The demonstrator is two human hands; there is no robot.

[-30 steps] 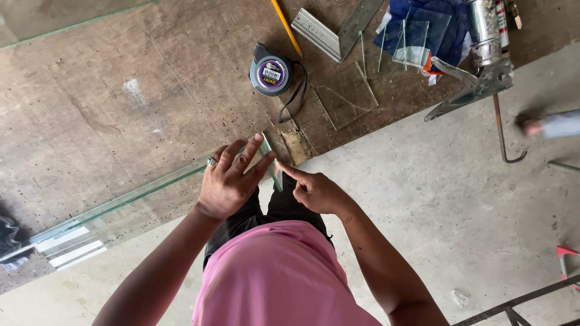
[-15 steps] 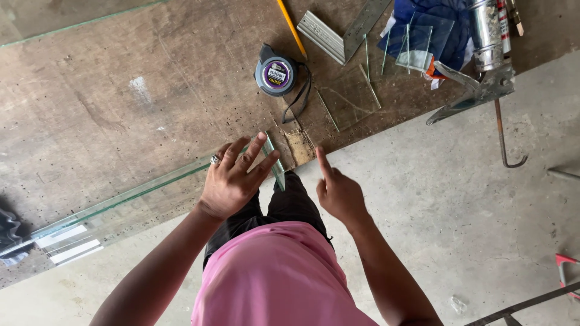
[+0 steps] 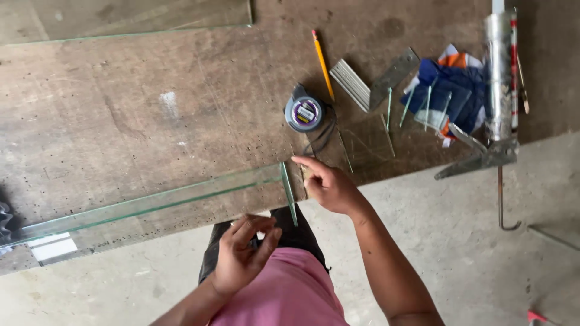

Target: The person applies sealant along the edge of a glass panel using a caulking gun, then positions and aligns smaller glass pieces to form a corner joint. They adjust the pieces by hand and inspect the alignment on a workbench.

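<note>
The long strip of clear glass (image 3: 157, 202) lay flat along the near edge of the worn brown surface (image 3: 121, 115), its right end jutting a little past that edge toward the person in the pink top. The right hand (image 3: 329, 184) rested at that end of the strip, index finger stretched out and pointing at the glass corner, just beside it, the other fingers loosely curled and gripping nothing. The left hand (image 3: 241, 253) hung below the surface edge, apart from the glass, its fingers (image 3: 257, 226) half curled inward; whether they pinched anything small I could not tell. Farther back, toward the middle of the surface, sat a round tape measure (image 3: 304, 113) with a yellow pencil (image 3: 322, 63) just behind it. Near the right edge lay a caulking gun (image 3: 498, 90) beside a blue and orange cloth (image 3: 450, 90).
</note>
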